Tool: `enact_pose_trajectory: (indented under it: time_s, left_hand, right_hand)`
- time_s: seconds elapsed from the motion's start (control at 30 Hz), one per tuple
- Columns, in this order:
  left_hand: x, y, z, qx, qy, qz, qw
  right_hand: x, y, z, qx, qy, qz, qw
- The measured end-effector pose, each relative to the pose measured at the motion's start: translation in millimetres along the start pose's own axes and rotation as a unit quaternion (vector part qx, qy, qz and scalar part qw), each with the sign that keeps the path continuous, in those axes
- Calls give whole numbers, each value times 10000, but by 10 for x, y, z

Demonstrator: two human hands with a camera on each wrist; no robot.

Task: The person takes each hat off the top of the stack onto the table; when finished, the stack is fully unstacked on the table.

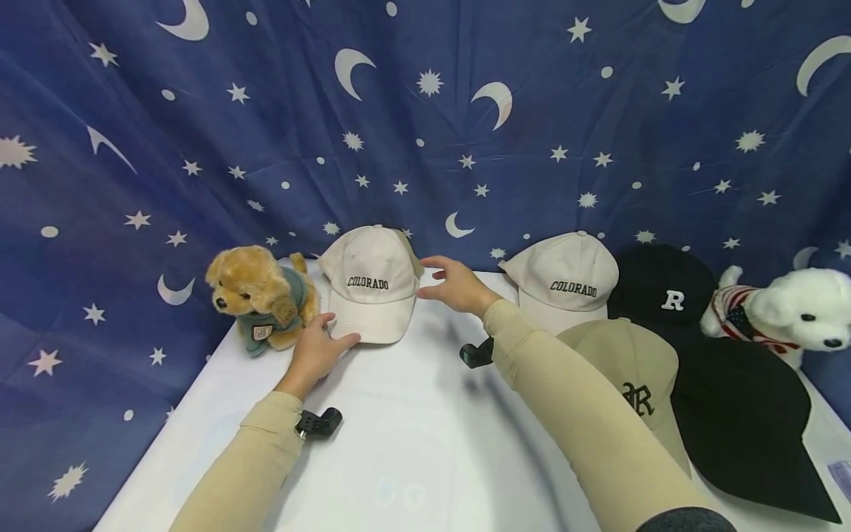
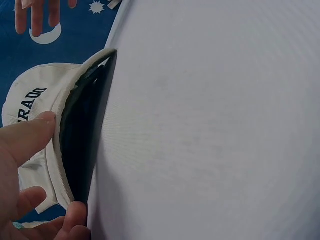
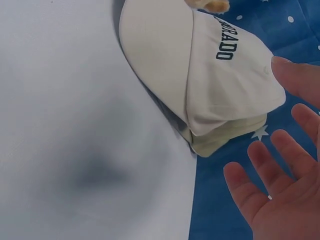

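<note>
A cream cap (image 1: 372, 273) lettered COLORADO sits near the table's back edge, its brim toward me. My left hand (image 1: 315, 355) is at the brim's front left corner, thumb straight along its front edge and fingers by its left side; firm contact is hard to tell. In the left wrist view, a dark hollow shows under the cap's brim (image 2: 62, 145). To the cap's right, my right hand (image 1: 459, 284) has its fingers spread. The right wrist view shows that palm (image 3: 295, 200) holding nothing, with a khaki piece (image 3: 220, 137) behind the cap's crown.
Left of the cap sits a tan plush dog (image 1: 259, 292). At right stand another cream COLORADO cap (image 1: 565, 270), a khaki cap (image 1: 618, 362), a black R cap (image 1: 658, 284), a larger black cap (image 1: 738, 414) and a white plush dog (image 1: 798, 307). A starry blue curtain (image 1: 425, 133) hangs behind.
</note>
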State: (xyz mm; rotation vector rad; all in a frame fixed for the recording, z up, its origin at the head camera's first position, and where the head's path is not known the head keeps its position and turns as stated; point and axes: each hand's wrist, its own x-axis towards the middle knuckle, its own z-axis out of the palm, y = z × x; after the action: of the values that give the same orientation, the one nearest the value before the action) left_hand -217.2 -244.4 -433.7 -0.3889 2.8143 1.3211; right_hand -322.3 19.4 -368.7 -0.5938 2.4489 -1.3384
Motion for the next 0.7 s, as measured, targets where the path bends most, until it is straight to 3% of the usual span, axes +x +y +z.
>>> enact_pose_trajectory:
  time_s: [0.33, 0.7]
  left_hand:
    - [19, -12, 11, 77, -42, -26, 10000]
    - [1, 3, 0, -27, -90, -78, 9999]
  right_hand:
    - [175, -75, 108, -33, -95, 54, 9999]
    - [325, -136, 157, 188, -103, -155, 9997]
